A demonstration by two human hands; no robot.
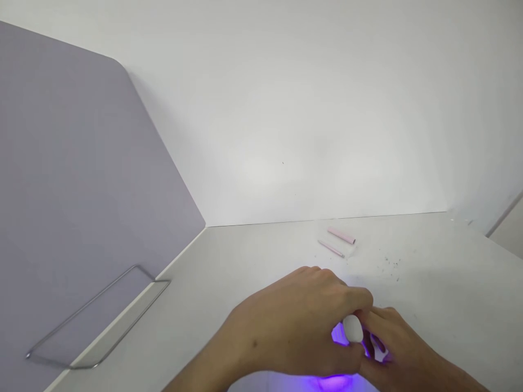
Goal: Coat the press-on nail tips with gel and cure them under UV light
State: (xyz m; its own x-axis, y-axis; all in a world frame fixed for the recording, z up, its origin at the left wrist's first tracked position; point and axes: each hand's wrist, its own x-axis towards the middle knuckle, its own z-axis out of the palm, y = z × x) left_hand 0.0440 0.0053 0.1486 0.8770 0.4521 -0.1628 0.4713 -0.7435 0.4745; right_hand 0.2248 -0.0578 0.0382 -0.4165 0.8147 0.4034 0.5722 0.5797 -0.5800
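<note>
My left hand [300,321] is closed around a small white lamp with a rounded end [353,329], just above the table. Purple light, like that of a UV lamp, shines beneath it and onto my fingers. Most of the lamp's body is hidden behind my left hand. Close against it on the right is my right hand [398,343], its fingers bent in toward the lamp and lit purple. Its fingertips are mostly covered, so I cannot make out what they hold, if anything.
Toward the back of the white table [245,256] lie a slim pink pen-like tool [330,249] and a pink tube or cap [341,235]. Dark specks [391,261] are scattered to their right. A bent metal wire frame [133,324] stands at left, by a grey-lilac panel [90,163].
</note>
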